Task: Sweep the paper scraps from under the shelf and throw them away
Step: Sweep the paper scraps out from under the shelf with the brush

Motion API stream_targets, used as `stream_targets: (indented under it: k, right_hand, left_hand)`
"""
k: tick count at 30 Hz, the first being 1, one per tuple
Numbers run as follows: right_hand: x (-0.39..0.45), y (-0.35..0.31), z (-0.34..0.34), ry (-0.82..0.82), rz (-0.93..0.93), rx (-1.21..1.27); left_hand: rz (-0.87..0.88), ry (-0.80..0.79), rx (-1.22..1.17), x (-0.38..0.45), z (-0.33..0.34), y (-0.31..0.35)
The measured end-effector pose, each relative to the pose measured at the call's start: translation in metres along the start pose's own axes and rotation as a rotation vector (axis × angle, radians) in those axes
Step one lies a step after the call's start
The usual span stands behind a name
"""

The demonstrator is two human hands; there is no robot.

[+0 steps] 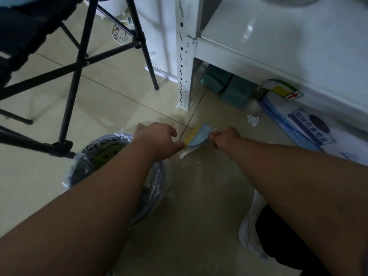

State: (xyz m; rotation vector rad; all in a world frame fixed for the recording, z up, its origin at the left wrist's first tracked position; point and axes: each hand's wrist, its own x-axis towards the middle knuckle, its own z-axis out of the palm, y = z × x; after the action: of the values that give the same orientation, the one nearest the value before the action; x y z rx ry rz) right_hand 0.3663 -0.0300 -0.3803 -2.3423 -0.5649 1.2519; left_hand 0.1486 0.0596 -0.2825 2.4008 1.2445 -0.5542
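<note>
A small blue dustpan (198,135) with a yellow comb edge hovers just above the tiled floor, in front of the white shelf (258,48). My right hand (225,137) is shut on its right side. My left hand (157,139) is closed at the dustpan's left edge, seemingly on a white handle (186,153) that sticks out below it; the grip itself is hidden. A crumpled white paper scrap (253,119) lies on the floor right of the dustpan, near the shelf's bottom edge. A bin lined with a clear bag (83,164) stands under my left forearm.
Black tripod legs (79,62) spread across the left. The white perforated shelf post (184,56) stands just beyond the hands. Teal boxes (229,84) and a blue-and-white package (310,124) lie under the shelf. My white shoe (253,232) is at the lower right.
</note>
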Motion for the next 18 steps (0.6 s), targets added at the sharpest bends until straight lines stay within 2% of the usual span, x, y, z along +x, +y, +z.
stream_targets:
  k: [4, 7, 11, 13, 18]
  right_hand:
    - [-0.011, -0.005, 0.023, -0.110, -0.012, 0.073]
    - [-0.013, -0.005, 0.037, -0.153, -0.111, -0.099]
    - [-0.009, -0.011, 0.030, -0.071, -0.207, -0.446]
    - [-0.001, -0.012, 0.021, -0.031, -0.170, -0.536]
    - [0.008, -0.008, -0.008, 0.066, 0.000, -0.504]
  left_hand:
    - [-0.066, 0.016, 0.146, -0.014, 0.010, -0.005]
    - [-0.067, 0.030, 0.140, -0.013, 0.011, -0.016]
    - [-0.073, 0.036, 0.021, 0.002, -0.001, -0.029]
    - [-0.081, 0.025, 0.005, 0.008, -0.005, -0.034]
    - [-0.088, 0.019, -0.001, 0.008, -0.002, -0.034]
